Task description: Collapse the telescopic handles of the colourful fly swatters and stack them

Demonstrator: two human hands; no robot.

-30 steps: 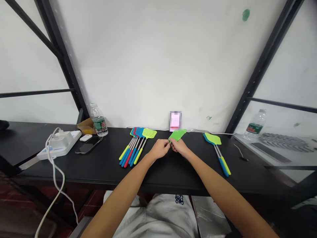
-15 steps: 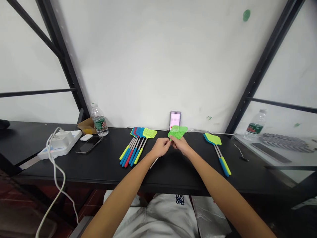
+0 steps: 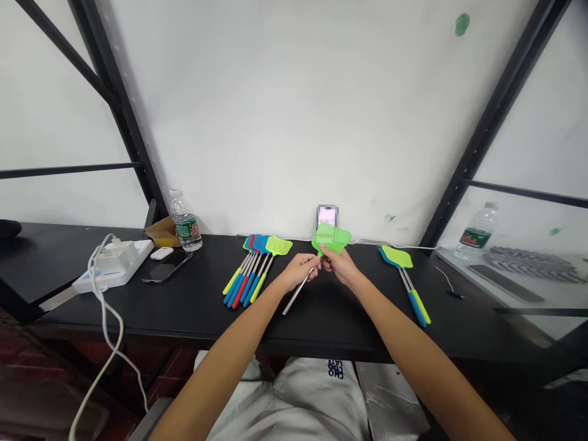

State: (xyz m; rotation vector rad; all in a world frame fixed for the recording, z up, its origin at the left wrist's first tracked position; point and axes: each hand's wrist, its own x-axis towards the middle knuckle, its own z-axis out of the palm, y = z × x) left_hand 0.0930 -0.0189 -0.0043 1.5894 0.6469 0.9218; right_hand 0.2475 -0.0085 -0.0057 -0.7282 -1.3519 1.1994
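Note:
Between my hands is a fly swatter, with a bright green perforated head (image 3: 339, 237) and a thin metal rod (image 3: 295, 299) slanting down toward me. My left hand (image 3: 299, 271) pinches the top of the rod where it meets the head's neck. The fingers of my right hand (image 3: 340, 266) are closed on the lower part of the head, the thumb on its face. My fingers hide the joint, so I cannot tell whether rod and head are joined. To the left lies a row of several fly swatters (image 3: 253, 277) with blue, red and yellow-green handles.
Two more swatters (image 3: 405, 277) lie at the right. A phone (image 3: 327, 214) leans on the wall behind the green head. At the left are a water bottle (image 3: 186, 228), a dark phone (image 3: 168, 268), a white case (image 3: 162, 253) and a power strip (image 3: 114, 269) with cables.
The green head has turned in my hands and shows more of its face. More of the metal rod is visible below my left hand. The other swatters lie as before.

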